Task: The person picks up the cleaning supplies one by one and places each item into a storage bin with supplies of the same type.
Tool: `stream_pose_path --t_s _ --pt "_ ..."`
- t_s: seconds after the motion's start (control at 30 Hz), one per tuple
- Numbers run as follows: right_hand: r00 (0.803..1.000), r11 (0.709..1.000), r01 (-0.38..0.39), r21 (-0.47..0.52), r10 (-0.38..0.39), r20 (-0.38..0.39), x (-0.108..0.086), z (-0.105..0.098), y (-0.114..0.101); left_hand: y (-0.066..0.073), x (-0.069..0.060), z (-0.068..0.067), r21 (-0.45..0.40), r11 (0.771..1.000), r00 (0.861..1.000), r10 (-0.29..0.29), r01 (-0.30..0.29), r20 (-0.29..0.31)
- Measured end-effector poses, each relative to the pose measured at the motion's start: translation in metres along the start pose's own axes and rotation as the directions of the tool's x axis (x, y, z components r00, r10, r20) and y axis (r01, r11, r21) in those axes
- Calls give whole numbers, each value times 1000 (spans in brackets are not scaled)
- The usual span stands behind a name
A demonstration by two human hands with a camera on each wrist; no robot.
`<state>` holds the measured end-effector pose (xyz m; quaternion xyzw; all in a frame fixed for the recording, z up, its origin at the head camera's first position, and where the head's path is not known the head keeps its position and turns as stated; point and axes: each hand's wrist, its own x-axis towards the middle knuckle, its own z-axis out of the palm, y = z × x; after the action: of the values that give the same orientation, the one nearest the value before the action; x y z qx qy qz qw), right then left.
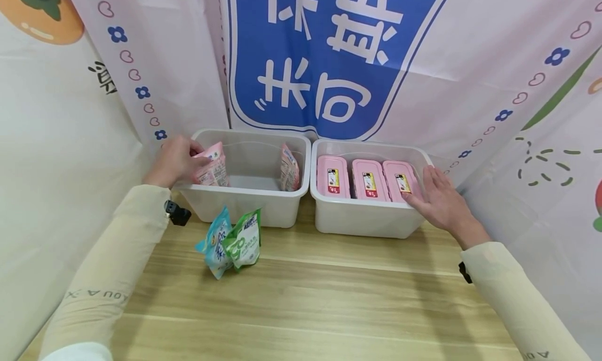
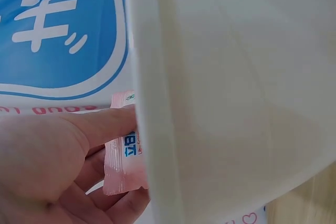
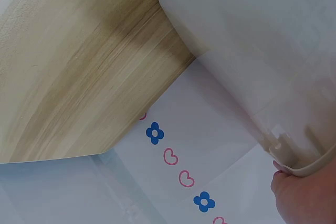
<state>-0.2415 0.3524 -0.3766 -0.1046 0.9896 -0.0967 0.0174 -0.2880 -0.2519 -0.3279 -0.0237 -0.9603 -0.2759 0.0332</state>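
At the left end of the left white bin (image 1: 244, 192), my left hand (image 1: 171, 161) pinches the top of a pink packet (image 1: 213, 167) between thumb and fingers. The left wrist view shows the thumb lying across this pink packet (image 2: 126, 156), part of it hidden behind the bin wall (image 2: 236, 93). Another pink packet (image 1: 289, 169) stands at that bin's right end. My right hand (image 1: 442, 201) rests with fairly straight fingers on the right end of the right white bin (image 1: 362, 210). Three pink-lidded boxes (image 1: 333, 177) stand inside it. In the right wrist view, the hand (image 3: 307, 198) touches the rim.
A blue packet (image 1: 217, 243) and a green-and-white packet (image 1: 245, 241) stand on the wooden table (image 1: 320, 298) before the left bin. Printed cloth (image 1: 423, 100) hangs behind and at both sides. The two bins stand side by side against the back cloth.
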Motion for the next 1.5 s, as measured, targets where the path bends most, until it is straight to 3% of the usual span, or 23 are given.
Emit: stream_pose_path --t_s 0.77,1.5 --pt "1000 1000 -7 0 7 -2 -2 -1 0 -1 -2 12 8 998 995 -67 66 72" --pt "1000 1000 -5 4 5 -9 -1 -1 -3 -2 -2 16 37 994 993 -102 100 58"
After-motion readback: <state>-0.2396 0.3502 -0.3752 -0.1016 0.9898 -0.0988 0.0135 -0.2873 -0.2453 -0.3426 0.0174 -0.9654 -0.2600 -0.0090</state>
